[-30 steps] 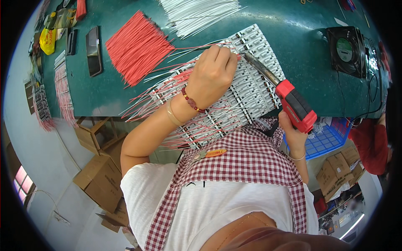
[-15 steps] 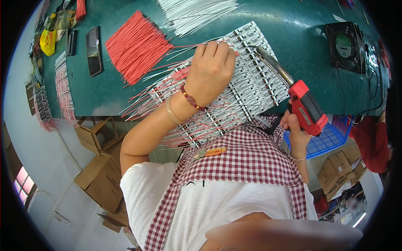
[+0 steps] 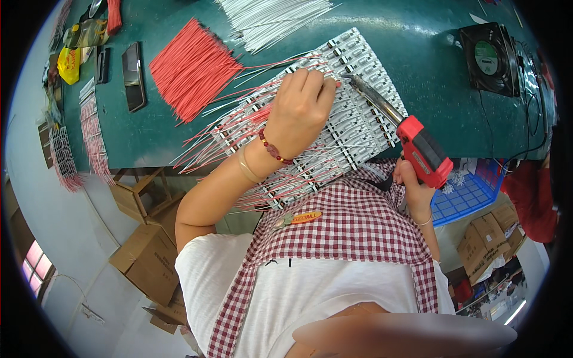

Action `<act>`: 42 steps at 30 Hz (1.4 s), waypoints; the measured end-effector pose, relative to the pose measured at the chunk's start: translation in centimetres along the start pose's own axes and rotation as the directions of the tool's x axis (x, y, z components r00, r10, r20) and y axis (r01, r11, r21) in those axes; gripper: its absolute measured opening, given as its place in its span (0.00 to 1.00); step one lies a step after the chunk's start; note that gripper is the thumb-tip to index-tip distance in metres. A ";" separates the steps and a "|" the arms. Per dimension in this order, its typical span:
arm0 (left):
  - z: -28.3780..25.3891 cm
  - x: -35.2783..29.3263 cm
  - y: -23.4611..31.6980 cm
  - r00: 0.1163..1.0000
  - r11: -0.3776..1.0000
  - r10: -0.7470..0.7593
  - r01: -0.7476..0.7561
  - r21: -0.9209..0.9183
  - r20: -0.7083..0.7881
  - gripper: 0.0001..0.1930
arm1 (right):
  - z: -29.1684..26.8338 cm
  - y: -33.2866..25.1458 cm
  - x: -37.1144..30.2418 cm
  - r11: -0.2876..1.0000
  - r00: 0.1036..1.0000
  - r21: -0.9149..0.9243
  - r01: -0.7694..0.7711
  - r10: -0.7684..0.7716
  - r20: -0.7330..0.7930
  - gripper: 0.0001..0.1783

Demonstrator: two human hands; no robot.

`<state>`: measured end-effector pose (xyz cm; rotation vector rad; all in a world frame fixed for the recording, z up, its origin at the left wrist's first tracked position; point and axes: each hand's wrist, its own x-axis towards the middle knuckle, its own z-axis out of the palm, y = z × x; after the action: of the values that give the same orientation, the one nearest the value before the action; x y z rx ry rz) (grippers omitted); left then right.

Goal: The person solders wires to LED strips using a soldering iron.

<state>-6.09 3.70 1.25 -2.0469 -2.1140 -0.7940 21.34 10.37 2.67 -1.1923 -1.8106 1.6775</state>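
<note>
My left hand (image 3: 301, 104) is closed over a panel of circuit boards (image 3: 373, 74), with the end of a red wire (image 3: 338, 84) showing at its fingertips. My right hand (image 3: 413, 179) grips a red and black soldering gun (image 3: 425, 152). Its metal barrel slants up and left, and its tip reaches the boards just right of my left fingertips. Many red and white wires (image 3: 206, 132) trail off the panel's left side. The panel lies tilted on the table's near edge, partly over the checked apron. My left hand hides some of the boards.
On the green table (image 3: 412, 45) lie a bundle of red wires (image 3: 191, 71), a bundle of white wires (image 3: 271, 21) and a phone (image 3: 133, 76). A black fan (image 3: 489, 59) stands at the right. Below the edge are a blue basket (image 3: 465, 200) and cardboard boxes (image 3: 146, 262).
The soldering gun has shifted left and a little down across the boards, its tip now nearer my left fingertips. My left hand has moved slightly toward me, still closed.
</note>
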 end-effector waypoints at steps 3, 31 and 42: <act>0.0 0.1 0.0 1.000 1.000 -0.015 0.015 -0.016 0.007 0.05 | -0.3 0.7 -0.1 0.994 0.997 -0.079 0.074 -0.074 0.002 0.07; -0.1 0.4 -0.1 0.998 0.998 -0.054 0.055 -0.031 0.034 0.07 | -0.2 -0.5 -0.2 0.994 0.995 -0.031 0.102 -0.102 0.002 0.16; -0.6 0.7 0.2 0.999 0.998 -0.033 0.031 0.054 0.031 0.09 | -0.2 -0.6 -1.4 0.986 0.999 0.160 -0.051 0.050 0.009 0.24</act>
<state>-6.16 4.03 2.11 -2.0173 -2.1652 -0.7060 22.06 9.46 3.62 -1.1747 -1.6258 1.8177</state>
